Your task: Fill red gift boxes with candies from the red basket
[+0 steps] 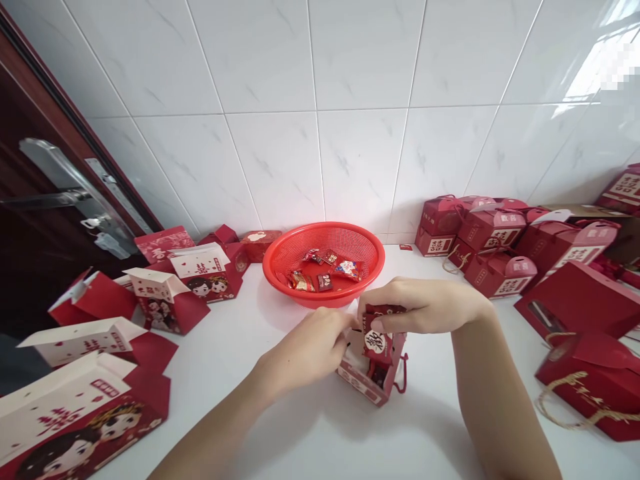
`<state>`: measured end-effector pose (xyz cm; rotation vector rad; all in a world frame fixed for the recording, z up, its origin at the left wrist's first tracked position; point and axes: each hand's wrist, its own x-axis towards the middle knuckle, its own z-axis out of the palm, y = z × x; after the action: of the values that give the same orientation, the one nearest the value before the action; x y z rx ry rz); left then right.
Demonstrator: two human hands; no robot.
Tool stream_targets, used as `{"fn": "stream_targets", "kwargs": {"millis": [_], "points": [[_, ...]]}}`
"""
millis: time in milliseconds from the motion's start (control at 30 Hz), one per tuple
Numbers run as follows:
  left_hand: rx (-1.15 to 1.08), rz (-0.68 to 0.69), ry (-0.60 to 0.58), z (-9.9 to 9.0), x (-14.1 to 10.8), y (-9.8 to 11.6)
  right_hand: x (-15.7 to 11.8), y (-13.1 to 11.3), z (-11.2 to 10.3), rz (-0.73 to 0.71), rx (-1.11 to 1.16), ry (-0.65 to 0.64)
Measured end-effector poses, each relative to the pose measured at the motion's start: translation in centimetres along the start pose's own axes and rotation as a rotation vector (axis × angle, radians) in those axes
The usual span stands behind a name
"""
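Positioned on the white bench [300,440], the small red gift box [360,385] sits open and slightly rotated, just in front of the colander [373,247]. Dark red contents are partly visible inside it, and a red cord handle [405,373] loops out at its right side. The right hand [417,308] pinches a dark red printed packet [376,341], marked with a white round emblem, between thumb and fingers over the box opening. The left hand [310,343] has its fingers drawn together at the box's upper left edge; its exact contact is hidden.

The red plastic colander holds several wrapped sweets [349,269] in its base. To the left stand open red-and-cream boxes [60,413], some printed with cartoon faces. To the right, closed red gift boxes [493,230] are grouped closely, some stacked; nearer, a red box [595,383] carries a twine handle. Behind the bench rises a white tiled wall [360,160]; a dark door [30,107], with keys at its lock, occupies the far left.
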<state>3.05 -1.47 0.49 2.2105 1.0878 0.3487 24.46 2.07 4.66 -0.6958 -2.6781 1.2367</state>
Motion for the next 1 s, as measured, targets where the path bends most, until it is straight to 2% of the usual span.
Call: {"fn": "stream_targets", "kwargs": {"millis": [133, 200, 367, 567, 767, 867, 1000], "points": [[0.107, -0.040, 0.142, 0.1, -0.3, 0.5, -0.6, -0.6, 0.2, 0.065, -0.063, 0.051], [0.122, -0.061, 0.159, 0.1, -0.4, 0.8, -0.9, -0.9, 0.3, 0.109, -0.113, 0.090], [0.074, -0.152, 0.085, 0.0, -0.5, 0.9, -0.5, -1.3, 0.7, 0.285, -0.289, 0.217], [0.037, -0.178, 0.047, -0.1, -0.4, 0.5, 1.6, -0.7, 1.4, 0.227, -0.248, 0.095], [0.064, -0.180, 0.007, -0.1, -0.4, 0.5, 1.7, -0.3, 1.3, 0.368, -0.295, 0.135], [0.095, -0.200, 0.003, -0.1, -0.5, 0.5, 1.3, -0.4, 1.0, 0.311, -0.316, 0.192], [0.081, -0.213, -0.003, -0.1, -0.6, 0.7, 0.7, -1.1, 0.7, 0.096, -0.224, 0.306]]}}
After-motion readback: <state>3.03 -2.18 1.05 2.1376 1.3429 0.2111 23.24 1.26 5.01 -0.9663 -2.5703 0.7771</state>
